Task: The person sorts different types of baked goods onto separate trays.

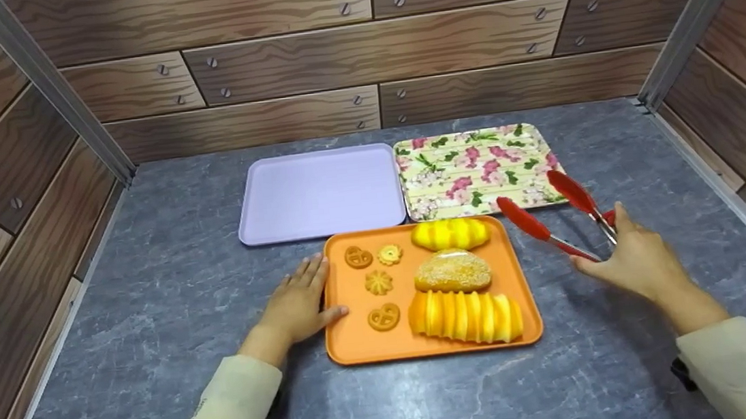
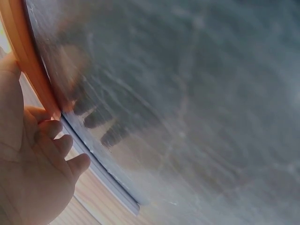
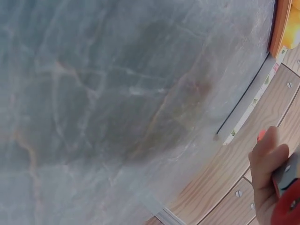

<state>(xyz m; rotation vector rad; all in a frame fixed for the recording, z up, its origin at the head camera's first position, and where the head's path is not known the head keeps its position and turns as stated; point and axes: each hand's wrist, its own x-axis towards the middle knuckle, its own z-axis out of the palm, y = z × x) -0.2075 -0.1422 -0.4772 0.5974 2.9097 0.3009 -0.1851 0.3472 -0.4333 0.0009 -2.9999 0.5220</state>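
My left hand (image 1: 298, 303) rests at the left edge of an orange tray (image 1: 373, 350), thumb over the rim and fingers along its outer side. In my right hand (image 1: 641, 262) I hold red-tipped tongs (image 1: 530, 223), their two arms spread apart, to the right of the tray. On the tray's right half lie a yellow bread roll (image 1: 450, 235), a seed-topped bun (image 1: 452, 271) and a sliced loaf (image 1: 467, 317). Pretzel-shaped cookies (image 1: 383, 317) and a flower-shaped cookie (image 1: 379, 282) lie on its left half, with a small round cookie (image 1: 390, 255).
Behind the orange tray, a lilac tray (image 1: 321, 194) and a floral tray (image 1: 472, 172) sit side by side. The grey marbled table (image 1: 179, 255) is bordered by wood-patterned walls (image 1: 276, 61) at the back and sides.
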